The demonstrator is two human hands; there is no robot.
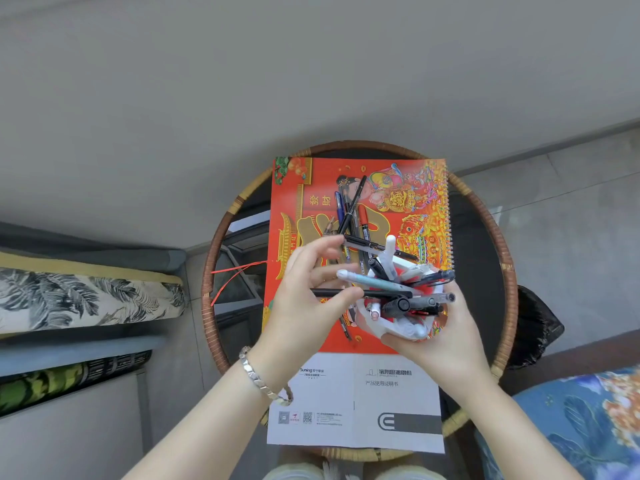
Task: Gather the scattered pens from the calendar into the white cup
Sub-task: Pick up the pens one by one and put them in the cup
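A red and gold spiral-bound calendar [391, 188] lies on a round glass table. Several loose pens [353, 209] are scattered in a pile at its middle. My right hand [440, 337] grips the white cup [381, 327] from below, lifted over the calendar's near right part and tilted toward me; it is full of pens. My left hand [304, 306] pinches a long black pen [360, 292] between thumb and fingers, its far end lying across the cup's mouth. A light blue pen [374, 280] sticks out of the cup toward my left fingers.
The table has a wicker rim [214, 237]. A white instruction booklet [356, 400] lies at its near edge, under the calendar. A red cord [232, 275] trails left. A cushioned seat [86, 296] stands at left, a dark bag [533, 327] at right.
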